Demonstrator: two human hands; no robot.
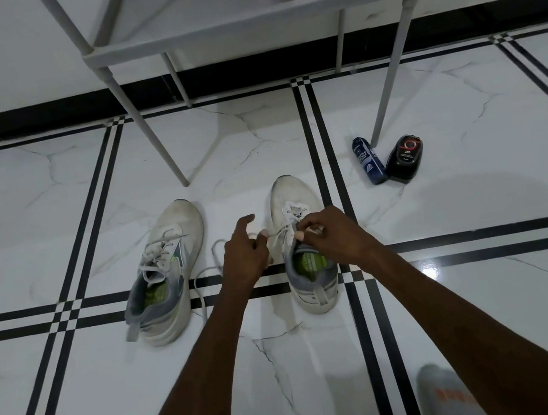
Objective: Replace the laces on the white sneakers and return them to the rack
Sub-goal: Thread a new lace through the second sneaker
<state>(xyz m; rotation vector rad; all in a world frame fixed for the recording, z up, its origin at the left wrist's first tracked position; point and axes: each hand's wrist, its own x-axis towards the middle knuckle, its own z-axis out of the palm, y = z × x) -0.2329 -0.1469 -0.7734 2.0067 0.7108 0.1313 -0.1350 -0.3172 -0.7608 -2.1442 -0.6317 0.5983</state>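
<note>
2 white sneakers sit on the tiled floor [58,206] in front of the grey rack [209,32], toes pointing toward it. the left sneaker [166,272] is laced through its eyelets, ends loose. the right sneaker [305,248] has lace only in the eyelets nearest the toe, and both hands work over its tongue. the left hand [242,256] pinches a white lace [277,234] between thumb and fingers, index finger stretched out, with the slack looping down onto the floor between the shoes. the right hand [333,234] has its fingers curled at the upper eyelets, apparently pinching the other part of the lace, though the exact grip is partly hidden. whether the lace is going in or coming out cannot be told. the next move likely calls for feeding or drawing the lace tip through a single eyelet while the other hand steadies the shoe. a blue spray can [368,160] and a black bottle [404,158] lie by a rack leg, well apart from the shoes.
</note>
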